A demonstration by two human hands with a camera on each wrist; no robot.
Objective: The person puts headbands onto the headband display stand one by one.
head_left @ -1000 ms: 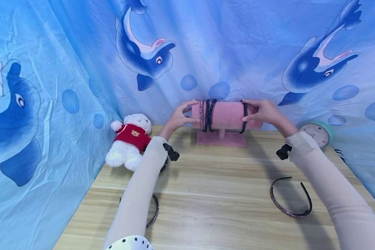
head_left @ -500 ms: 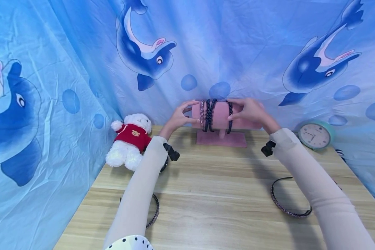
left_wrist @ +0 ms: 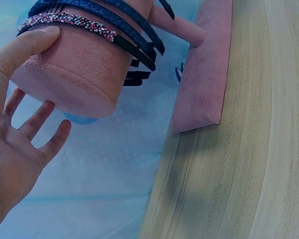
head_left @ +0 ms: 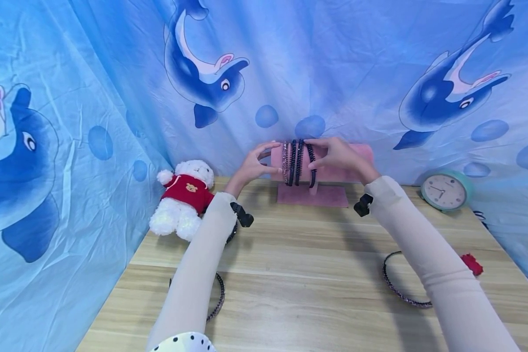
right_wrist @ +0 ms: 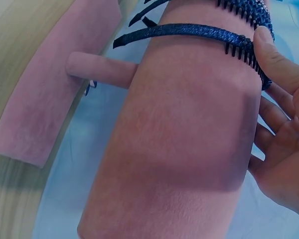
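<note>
A pink padded roll (head_left: 364, 152) on a stand with a flat base (head_left: 330, 196) carries several headbands side by side. My left hand (head_left: 253, 165) holds the roll's left end. In the left wrist view, its thumb presses beside a headband with pink and white beads (left_wrist: 70, 20), and its other fingers lie behind and below the roll. My right hand (head_left: 338, 156) pinches a dark blue glittery headband (right_wrist: 189, 30) with comb teeth, which sits around the roll just right of the others. The right index fingertip is hidden behind the roll.
A white teddy bear (head_left: 187, 190) in a red sweater sits at the left; a dark headband (head_left: 232, 232) shows beside it. Other headbands lie front left (head_left: 220, 298) and right (head_left: 398, 288), partly under the arms. A red thing (head_left: 472, 264) and a green clock (head_left: 444, 190) are at right.
My right hand has slid the dark blue headband leftward along the roll, close to the others. The left hand has stayed in place. A red thing has come into view beside the right sleeve.
</note>
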